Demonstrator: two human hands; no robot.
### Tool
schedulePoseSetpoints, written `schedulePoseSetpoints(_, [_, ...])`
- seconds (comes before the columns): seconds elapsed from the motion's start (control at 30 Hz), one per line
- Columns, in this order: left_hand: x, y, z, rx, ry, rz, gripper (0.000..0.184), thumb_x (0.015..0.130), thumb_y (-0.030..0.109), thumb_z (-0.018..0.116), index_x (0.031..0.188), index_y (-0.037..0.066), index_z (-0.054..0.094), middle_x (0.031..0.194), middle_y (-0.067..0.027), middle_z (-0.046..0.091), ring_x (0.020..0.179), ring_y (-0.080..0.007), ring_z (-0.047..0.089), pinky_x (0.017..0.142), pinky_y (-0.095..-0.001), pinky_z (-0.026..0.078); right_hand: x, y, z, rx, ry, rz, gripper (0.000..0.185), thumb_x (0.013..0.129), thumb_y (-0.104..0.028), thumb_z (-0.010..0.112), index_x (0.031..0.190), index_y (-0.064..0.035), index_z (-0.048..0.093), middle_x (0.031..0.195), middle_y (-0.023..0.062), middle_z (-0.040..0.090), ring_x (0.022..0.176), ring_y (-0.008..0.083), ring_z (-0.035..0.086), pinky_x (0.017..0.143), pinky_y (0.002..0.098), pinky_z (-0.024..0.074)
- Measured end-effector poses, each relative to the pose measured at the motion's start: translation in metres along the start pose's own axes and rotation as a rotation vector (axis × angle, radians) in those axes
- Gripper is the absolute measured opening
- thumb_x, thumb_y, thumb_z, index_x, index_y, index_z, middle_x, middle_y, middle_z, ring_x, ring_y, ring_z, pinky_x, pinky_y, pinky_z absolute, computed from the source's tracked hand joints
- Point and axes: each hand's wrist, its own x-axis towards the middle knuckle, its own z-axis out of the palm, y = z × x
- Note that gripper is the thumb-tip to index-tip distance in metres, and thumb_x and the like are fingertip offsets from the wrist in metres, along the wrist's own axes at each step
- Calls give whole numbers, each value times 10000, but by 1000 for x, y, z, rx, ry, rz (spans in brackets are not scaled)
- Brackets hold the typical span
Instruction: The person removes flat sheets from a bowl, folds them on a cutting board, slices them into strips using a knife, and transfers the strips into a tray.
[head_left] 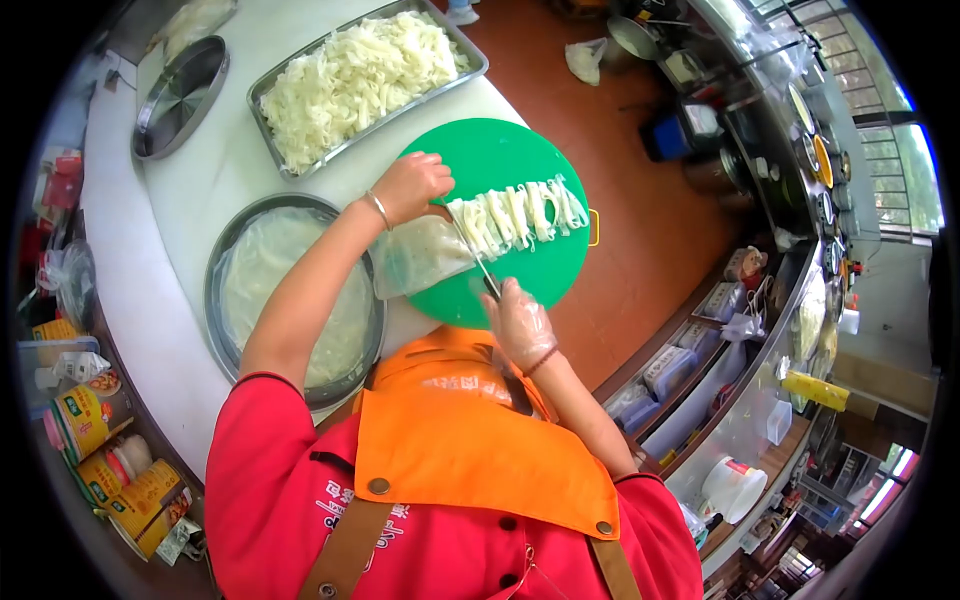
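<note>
My right hand (522, 325), in a clear plastic glove, grips the dark handle of a knife (474, 247). The blade lies across a folded, pale translucent noodle sheet (415, 257) on a round green cutting board (510, 285). My left hand (412, 188) is closed, fingers curled beside the blade's far end; what its fingertips hold is hidden. To the right of the blade, cut white noodle strips (515, 216) lie in a row. The folded sheet's left end reaches past the board's edge, close to a round metal pan (214, 290) with a thin pale sheet in it.
A rectangular metal tray (390, 121) heaped with cut noodles (365, 75) stands beyond the board. Another round pan (180, 98) is at the far left of the white counter (180, 200). Yellow-labelled containers (145, 500) stand at lower left. Shelves with boxes (665, 372) line the right.
</note>
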Motion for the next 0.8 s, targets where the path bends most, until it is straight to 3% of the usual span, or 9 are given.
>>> schedulePoseSetpoints(0.2, [-4, -16, 20, 48, 39, 27, 329, 644, 319, 825, 744, 115, 588, 792, -37, 596, 884, -255, 593, 786, -390, 486, 22, 24, 39, -50, 16, 7, 309, 949, -254, 623, 942, 19, 479, 772, 300, 632, 743, 496, 623, 617, 532, 506])
schedulePoseSetpoints(0.23, [-7, -15, 16, 26, -4, 5, 331, 643, 322, 824, 749, 116, 588, 794, -36, 594, 884, -254, 593, 786, -390, 487, 23, 7, 19, -35, -99, 43, 294, 971, -271, 588, 970, -3, 468, 818, 282, 649, 771, 477, 638, 651, 537, 517])
schedulePoseSetpoints(0.4, [-15, -1, -11, 51, 57, 21, 341, 641, 324, 823, 752, 113, 579, 782, -37, 590, 871, -255, 592, 780, -385, 489, 10, 8, 22, -9, -10, -8, 327, 966, -308, 594, 959, -2, 479, 791, 280, 644, 759, 479, 636, 647, 533, 515])
schedulePoseSetpoints(0.5, [-23, -13, 15, 91, 54, 38, 343, 628, 306, 830, 737, 111, 570, 774, -35, 586, 865, -256, 589, 772, -385, 488, 19, 14, 47, -28, -41, 48, 332, 969, -316, 586, 957, 0, 487, 797, 283, 645, 740, 475, 637, 633, 530, 516])
schedulePoseSetpoints(0.63, [-19, -21, -5, 33, 8, -38, 347, 621, 308, 835, 725, 116, 565, 775, -40, 580, 867, -258, 587, 759, -384, 480, 24, 0, 29, -94, 46, -58, 330, 962, -311, 596, 965, 3, 495, 799, 275, 650, 722, 470, 639, 611, 528, 517])
schedulePoseSetpoints(0.73, [-24, -1, -20, 63, 91, 5, 343, 629, 314, 833, 735, 120, 571, 777, -39, 580, 873, -256, 589, 759, -382, 479, 2, -15, 12, 8, -56, 43, 314, 938, -267, 633, 978, 9, 491, 817, 302, 637, 781, 485, 633, 658, 542, 514])
schedulePoseSetpoints(0.8, [-33, -4, 5, 51, 67, -5, 334, 629, 302, 831, 752, 119, 580, 787, -34, 585, 876, -257, 591, 769, -388, 482, 6, -4, 31, -7, -83, 62, 332, 945, -291, 622, 963, 17, 499, 817, 307, 635, 778, 490, 629, 661, 547, 509])
